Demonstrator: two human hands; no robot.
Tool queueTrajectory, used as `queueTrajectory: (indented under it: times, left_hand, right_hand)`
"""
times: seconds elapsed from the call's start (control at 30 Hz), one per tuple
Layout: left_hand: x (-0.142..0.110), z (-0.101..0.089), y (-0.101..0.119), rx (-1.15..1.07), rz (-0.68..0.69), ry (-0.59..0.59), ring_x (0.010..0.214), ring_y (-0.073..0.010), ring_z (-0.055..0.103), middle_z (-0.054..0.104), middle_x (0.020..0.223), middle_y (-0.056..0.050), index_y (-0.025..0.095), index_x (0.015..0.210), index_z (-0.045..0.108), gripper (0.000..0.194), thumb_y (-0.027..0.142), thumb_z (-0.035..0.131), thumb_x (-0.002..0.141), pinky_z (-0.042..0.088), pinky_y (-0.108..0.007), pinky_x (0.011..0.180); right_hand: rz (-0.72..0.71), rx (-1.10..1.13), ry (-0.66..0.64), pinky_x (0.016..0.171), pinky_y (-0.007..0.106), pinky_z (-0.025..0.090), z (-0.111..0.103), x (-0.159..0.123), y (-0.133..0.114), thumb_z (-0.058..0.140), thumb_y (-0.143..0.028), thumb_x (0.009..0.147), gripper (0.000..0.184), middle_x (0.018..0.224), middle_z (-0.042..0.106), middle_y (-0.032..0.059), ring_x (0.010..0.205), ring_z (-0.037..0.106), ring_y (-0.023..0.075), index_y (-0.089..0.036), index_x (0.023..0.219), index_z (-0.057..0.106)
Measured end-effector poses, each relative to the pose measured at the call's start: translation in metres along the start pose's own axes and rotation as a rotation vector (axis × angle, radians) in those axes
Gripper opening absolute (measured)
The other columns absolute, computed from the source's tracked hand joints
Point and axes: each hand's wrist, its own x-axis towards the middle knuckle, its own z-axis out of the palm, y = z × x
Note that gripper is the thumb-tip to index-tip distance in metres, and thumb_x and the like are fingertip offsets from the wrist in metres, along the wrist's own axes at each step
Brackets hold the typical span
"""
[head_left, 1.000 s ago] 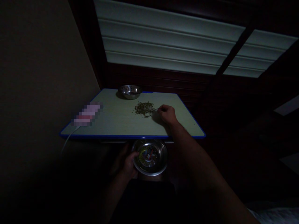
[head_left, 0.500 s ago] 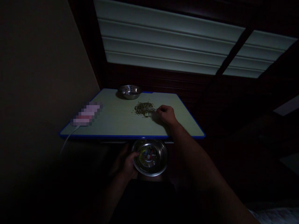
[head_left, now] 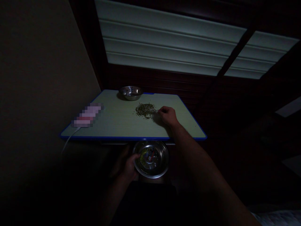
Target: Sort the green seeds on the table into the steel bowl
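My left hand (head_left: 130,168) grips the rim of a shiny metal bowl (head_left: 164,166) below the table's front edge, thumb over the rim. Small yellow-green bits (head_left: 144,157) lie inside it, beside a dark and reddish patch that may be a label. On the table, a loose pile of small brownish-green grains (head_left: 145,110) is spread out. My right hand (head_left: 168,115) is at the pile's right edge, fingers pinched together. Something thin and pale seems to stick out from the fingertips, but the dark hides what it is.
A second metal bowl (head_left: 131,93) stands at the back of the pale, blue-edged table (head_left: 117,127). At the left lies a blurred-out pink object (head_left: 87,115) with a white cable (head_left: 70,135). A wall (head_left: 47,62) borders the left, and dark wood with pale slatted panels (head_left: 164,40) rises behind.
Almost nothing differs. My right hand stays at the pile's right edge, with a slight shift at the fingertips; the bowl in my left hand keeps its place.
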Motion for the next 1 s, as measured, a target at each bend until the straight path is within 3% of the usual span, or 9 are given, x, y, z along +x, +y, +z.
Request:
queueTrajectory:
  times: [0.2,0.63,1.0]
  left_hand:
    - [-0.0004,0.0002,-0.0002,-0.007,-0.018,-0.005,0.095,-0.0364,0.072,0.078,0.080,-0.011,0.013,0.097,0.073,0.039,0.017,0.064,0.060,0.057,-0.047,0.085]
    - [0.0018,-0.0016,-0.0006,0.029,0.009,-0.021,0.088,-0.0350,0.073,0.075,0.066,-0.008,0.017,0.072,0.071,0.015,0.018,0.065,0.058,0.057,-0.045,0.083]
    - [0.0025,-0.0030,-0.0018,-0.009,-0.013,-0.024,0.097,-0.0370,0.071,0.077,0.076,-0.012,0.014,0.085,0.072,0.029,0.015,0.066,0.057,0.056,-0.045,0.085]
  right_hand:
    - [0.006,-0.005,0.027,0.070,0.029,0.044,0.0003,0.0006,0.0009,0.056,-0.027,0.068,0.015,0.068,0.067,0.0017,0.069,0.059,0.0163,-0.017,0.067,0.068]
    - [0.042,0.123,-0.065,0.065,0.028,0.042,-0.0003,-0.0011,-0.0046,0.059,-0.028,0.062,0.012,0.060,0.061,-0.0011,0.063,0.055,0.0148,-0.017,0.062,0.064]
    - [0.046,0.080,-0.056,0.062,0.026,0.040,-0.0011,-0.0022,-0.0043,0.055,-0.028,0.062,0.012,0.058,0.058,-0.0017,0.062,0.052,0.0142,-0.017,0.060,0.062]
